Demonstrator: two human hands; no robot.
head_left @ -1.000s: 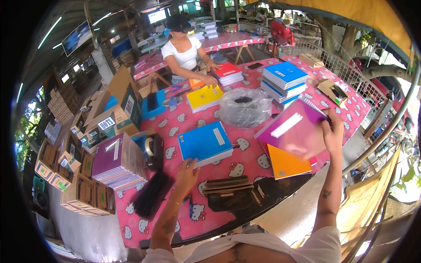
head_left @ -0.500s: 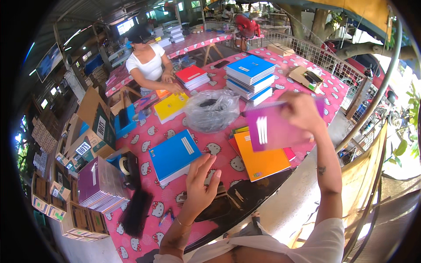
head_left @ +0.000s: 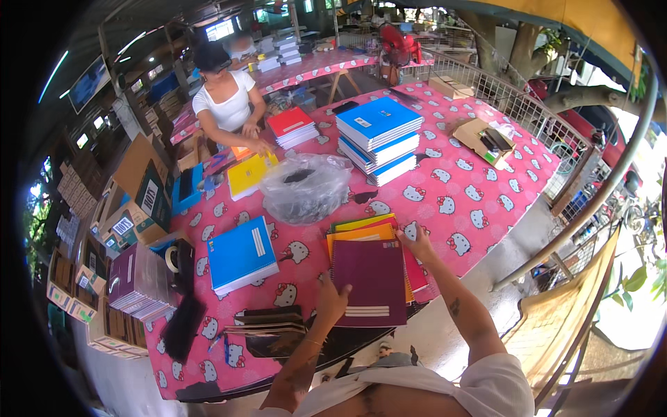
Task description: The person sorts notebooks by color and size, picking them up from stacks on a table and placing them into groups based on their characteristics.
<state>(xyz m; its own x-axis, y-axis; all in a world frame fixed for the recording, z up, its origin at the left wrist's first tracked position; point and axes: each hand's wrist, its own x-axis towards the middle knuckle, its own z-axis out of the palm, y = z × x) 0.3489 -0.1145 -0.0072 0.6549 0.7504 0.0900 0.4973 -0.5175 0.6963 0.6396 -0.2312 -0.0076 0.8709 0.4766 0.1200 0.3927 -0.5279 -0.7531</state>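
Note:
A dark purple notebook [head_left: 368, 278] lies over a small stack at the front of the table. Orange [head_left: 340, 237], yellow [head_left: 375, 223] and red [head_left: 415, 275] notebooks show from beneath it. My left hand [head_left: 333, 299] is closed at the purple notebook's left edge, thumb on the cover, its other fingers partly hidden. By the upper right corner of the stack, my right hand [head_left: 418, 244] has thumb and fingers apart, touching the edge. Left of the stack rests a pile of blue notebooks [head_left: 241, 251].
A clear plastic bag [head_left: 306, 191] sits mid-table before a tall blue notebook stack [head_left: 379, 125]. Across the table, a co-worker [head_left: 226, 104] handles yellow notebooks [head_left: 249, 175]. Purple notebooks [head_left: 139, 278], a tape roll [head_left: 171, 260] and cartons [head_left: 139, 201] stand at left.
The purple notebook has come down from my raised right hand onto the orange one, turned around. My left hand has moved to its edge. The view has shifted.

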